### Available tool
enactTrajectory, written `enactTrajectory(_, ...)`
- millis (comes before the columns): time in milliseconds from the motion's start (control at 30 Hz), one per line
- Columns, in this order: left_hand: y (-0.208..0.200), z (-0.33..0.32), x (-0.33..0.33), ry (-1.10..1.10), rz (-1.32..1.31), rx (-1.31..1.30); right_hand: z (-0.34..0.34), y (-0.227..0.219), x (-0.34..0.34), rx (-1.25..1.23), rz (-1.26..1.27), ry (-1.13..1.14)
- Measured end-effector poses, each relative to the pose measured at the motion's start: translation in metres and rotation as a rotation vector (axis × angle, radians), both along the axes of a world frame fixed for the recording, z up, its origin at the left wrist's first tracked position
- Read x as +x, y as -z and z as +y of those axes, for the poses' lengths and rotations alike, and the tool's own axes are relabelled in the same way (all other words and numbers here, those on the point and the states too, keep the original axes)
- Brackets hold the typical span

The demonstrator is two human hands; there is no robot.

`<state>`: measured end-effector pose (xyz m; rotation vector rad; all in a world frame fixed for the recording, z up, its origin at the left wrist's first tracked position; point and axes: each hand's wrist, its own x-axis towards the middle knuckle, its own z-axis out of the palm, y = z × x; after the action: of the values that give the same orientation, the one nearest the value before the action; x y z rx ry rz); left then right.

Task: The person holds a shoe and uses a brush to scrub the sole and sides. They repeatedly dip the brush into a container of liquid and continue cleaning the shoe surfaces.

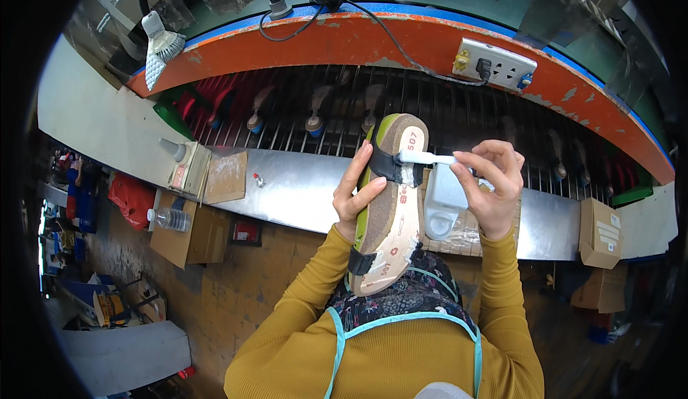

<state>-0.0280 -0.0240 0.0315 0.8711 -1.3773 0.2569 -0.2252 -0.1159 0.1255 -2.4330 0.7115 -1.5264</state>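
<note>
A rounded white edge (pixel 443 390), too cropped to identify, showed nearest the camera, below a dark floral apron with turquoise trim (pixel 387 309). Above it, a cork-and-cream shoe with lime-green sides (pixel 381 223) stood out sole-up, its long axis running nearly away from the worker, far end tipped slightly right. The left hand (pixel 350 197), nearer, clasped its left edge between partly spread thumb and fingers. From the right, the right hand (pixel 494 191) pinched a slim white applicator (pixel 428 158) crosswise, thumb and forefinger closed, its head apparently touching a black strap (pixel 385 164).
</note>
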Motion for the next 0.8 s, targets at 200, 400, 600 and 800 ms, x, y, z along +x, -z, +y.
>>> enactTrajectory(200,-0.003,0.001,-0.003,0.016,0.015,0.003,0.003,0.006,-0.012,0.167,0.062,-0.149)
enactTrajectory(400,-0.004,-0.003,-0.005,-0.031,-0.001,-0.035,0.005,0.009,-0.004,0.14,-0.064,0.037)
enactTrajectory(600,0.007,-0.001,0.006,-0.224,-0.114,-0.03,0.047,0.028,-0.015,0.476,-0.082,-0.07)
enactTrajectory(800,-0.002,0.006,0.002,-0.244,-0.033,0.018,0.057,0.035,-0.008,0.527,-0.127,-0.136)
